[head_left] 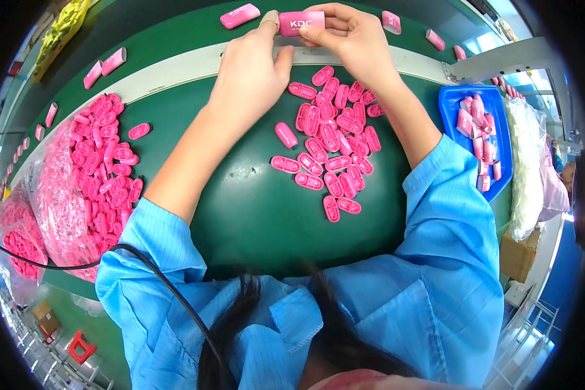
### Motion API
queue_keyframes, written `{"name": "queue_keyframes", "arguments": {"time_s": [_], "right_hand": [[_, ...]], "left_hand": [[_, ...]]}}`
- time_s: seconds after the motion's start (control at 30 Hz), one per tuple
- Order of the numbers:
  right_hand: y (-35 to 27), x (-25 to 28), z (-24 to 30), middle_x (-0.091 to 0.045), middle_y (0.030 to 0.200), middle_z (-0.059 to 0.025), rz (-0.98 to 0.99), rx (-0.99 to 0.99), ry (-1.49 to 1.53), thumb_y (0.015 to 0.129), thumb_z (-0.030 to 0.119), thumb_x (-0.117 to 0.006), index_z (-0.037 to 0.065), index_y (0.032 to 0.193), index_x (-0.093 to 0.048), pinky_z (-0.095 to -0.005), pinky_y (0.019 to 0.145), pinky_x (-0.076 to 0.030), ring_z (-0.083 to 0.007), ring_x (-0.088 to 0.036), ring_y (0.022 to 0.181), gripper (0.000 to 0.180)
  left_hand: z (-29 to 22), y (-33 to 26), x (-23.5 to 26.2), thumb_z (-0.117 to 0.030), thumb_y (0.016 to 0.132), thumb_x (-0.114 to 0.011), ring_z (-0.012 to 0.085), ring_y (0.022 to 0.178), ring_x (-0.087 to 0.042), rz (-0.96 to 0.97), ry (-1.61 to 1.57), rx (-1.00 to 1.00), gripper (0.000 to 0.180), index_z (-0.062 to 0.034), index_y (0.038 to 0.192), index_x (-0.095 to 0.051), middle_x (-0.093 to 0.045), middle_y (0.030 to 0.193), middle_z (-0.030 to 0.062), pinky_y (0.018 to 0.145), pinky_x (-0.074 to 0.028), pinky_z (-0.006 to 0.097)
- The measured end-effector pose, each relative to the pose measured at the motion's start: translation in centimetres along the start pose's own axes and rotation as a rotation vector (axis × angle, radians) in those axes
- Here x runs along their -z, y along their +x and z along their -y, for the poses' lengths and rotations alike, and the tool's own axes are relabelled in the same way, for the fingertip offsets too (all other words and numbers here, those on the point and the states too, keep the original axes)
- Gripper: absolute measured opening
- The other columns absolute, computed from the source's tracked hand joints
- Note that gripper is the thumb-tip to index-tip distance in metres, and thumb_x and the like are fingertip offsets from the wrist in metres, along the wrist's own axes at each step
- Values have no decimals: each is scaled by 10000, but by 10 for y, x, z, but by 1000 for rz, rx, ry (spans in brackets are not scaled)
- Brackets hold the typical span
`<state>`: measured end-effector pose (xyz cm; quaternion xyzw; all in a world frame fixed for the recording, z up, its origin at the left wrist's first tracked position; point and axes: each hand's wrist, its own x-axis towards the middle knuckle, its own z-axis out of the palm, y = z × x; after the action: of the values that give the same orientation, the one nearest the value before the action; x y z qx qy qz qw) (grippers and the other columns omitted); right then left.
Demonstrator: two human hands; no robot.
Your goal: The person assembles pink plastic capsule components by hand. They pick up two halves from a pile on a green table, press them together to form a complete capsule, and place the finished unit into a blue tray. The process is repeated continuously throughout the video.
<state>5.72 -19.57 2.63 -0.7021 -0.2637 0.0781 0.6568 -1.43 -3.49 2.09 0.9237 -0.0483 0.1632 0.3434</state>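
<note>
Above the white rail, my right hand (pixel 356 38) pinches a glossy pink flat case (pixel 299 23) with white printing, its thumb on the front face and its fingers behind. My left hand (pixel 250 73) is at the case's left end, where the index fingertip, in a pale finger cot, touches it. The left thumb points upward, apart from the index finger; the other left fingers are mostly hidden. Between my forearms, many loose pink oval end caps (pixel 329 138) lie scattered on the green work surface (pixel 253 214). One smooth pink cap (pixel 286 135) rests slightly left of them.
A clear plastic bag (pixel 62 195) spills a heap of pink caps (pixel 104 169) at left. Beyond the white rail (pixel 175 75), similar cases (pixel 240 16) lie spaced along a green belt. At right, a blue tray (pixel 448 104) holds pink cases. A black cable (pixel 156 270) crosses my left sleeve.
</note>
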Motion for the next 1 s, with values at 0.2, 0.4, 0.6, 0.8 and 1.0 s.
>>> {"name": "queue_keyframes", "arguments": {"time_s": [0.2,0.4,0.6,0.8,1.0], "right_hand": [[46,28,-27,-685,881,-101,-7,-194,-169,862,113,-672,-93,1114,-600,-232,598,-503,-108,-604,669,333],[49,97,-34,-643,1020,-208,-381,182,-1218,866,234,-608,10,978,-688,-438,884,-482,-397,-604,1003,263],[26,92,-9,-673,766,-169,-353,-164,-848,864,138,-628,-28,875,-620,-341,643,-547,-239,-674,773,167],[8,24,7,-674,1011,-103,189,-130,134,881,53,-662,-11,1178,-542,-272,702,-546,-143,-650,871,327],[-4,10,8,-675,1031,-70,166,-241,220,879,59,-664,-11,1161,-589,-237,738,-533,-115,-646,870,301]], "left_hand": [[17,0,26,-216,705,-769,318,1148,-505,182,11,-241,534,-69,1197,-623,-553,1213,129,1035,-394,389],[11,-6,21,-131,723,-772,249,1097,-542,320,-8,-271,235,-77,945,-717,-583,1126,81,962,-442,356],[11,3,22,-78,800,-737,106,837,-625,341,-339,30,229,-14,1014,-686,-679,941,27,792,-504,241],[26,6,16,-122,857,-706,81,869,-617,198,-754,158,248,-19,1078,-660,-676,965,24,823,-487,240],[28,10,6,-124,896,-662,132,899,-656,54,-890,164,275,24,1121,-609,-686,981,95,822,-534,261]]}}
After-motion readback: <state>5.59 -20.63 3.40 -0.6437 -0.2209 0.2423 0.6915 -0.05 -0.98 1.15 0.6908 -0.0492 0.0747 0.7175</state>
